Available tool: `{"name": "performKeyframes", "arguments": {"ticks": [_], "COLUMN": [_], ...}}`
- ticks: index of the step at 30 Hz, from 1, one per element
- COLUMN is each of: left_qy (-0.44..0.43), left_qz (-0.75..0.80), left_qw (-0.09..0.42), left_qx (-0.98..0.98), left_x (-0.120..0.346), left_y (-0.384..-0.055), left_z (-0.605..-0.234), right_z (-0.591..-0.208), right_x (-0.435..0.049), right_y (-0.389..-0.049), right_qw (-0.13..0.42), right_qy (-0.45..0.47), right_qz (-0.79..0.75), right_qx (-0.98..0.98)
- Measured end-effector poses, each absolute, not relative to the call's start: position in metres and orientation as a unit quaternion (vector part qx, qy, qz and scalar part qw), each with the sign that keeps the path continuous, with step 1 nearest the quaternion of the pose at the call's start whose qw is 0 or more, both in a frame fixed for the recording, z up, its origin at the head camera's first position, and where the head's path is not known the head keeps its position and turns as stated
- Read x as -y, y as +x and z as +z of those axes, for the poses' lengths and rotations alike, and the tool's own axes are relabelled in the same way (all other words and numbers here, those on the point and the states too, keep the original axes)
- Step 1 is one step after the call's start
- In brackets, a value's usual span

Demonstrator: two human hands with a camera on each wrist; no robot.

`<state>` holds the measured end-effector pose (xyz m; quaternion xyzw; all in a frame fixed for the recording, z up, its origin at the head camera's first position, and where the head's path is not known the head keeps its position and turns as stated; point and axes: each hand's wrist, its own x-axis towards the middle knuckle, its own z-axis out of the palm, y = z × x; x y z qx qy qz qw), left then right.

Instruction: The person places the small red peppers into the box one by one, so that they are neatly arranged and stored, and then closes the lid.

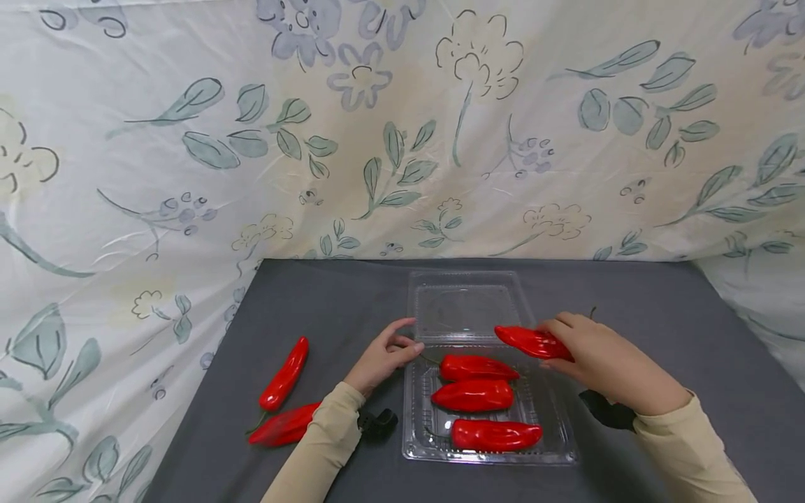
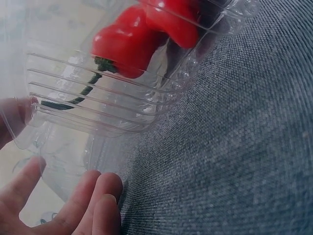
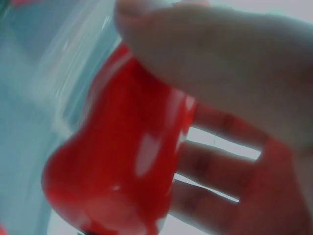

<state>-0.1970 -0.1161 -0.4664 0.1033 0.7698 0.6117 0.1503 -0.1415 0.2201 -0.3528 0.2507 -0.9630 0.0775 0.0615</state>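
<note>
A transparent plastic clamshell box lies unfolded on the table, its lid laid back behind the base. Three red peppers sit crosswise in the base: a rear one, a middle one and a front one. Above the base's back right corner, my right hand grips another red pepper between thumb and fingers, its tip pointing left. My left hand touches the box's left edge near the hinge. Its thumb meets the plastic rim, and the other fingers are spread.
Two more red peppers lie left of the box, one slanted and one partly behind my left sleeve. A dark grey cloth covers the table. Floral fabric hangs behind it and along the sides.
</note>
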Motion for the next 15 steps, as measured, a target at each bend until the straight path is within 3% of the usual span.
{"name": "performKeyframes", "arguments": {"ticks": [7,15], "left_qy": [0.101,0.098], "left_qz": [0.606,0.599], "left_qw": [0.151,0.158], "left_qx": [-0.775,-0.779], "left_x": [0.115,0.114], "left_y": [-0.195,-0.183], "left_z": [-0.463,-0.434], "right_z": [-0.36,-0.376], "right_x": [-0.185,-0.165], "right_y": [-0.149,-0.158], "right_qw": [0.025,0.02], "right_qy": [0.289,0.344], "right_qz": [0.094,0.069], "right_qx": [0.952,0.936]}}
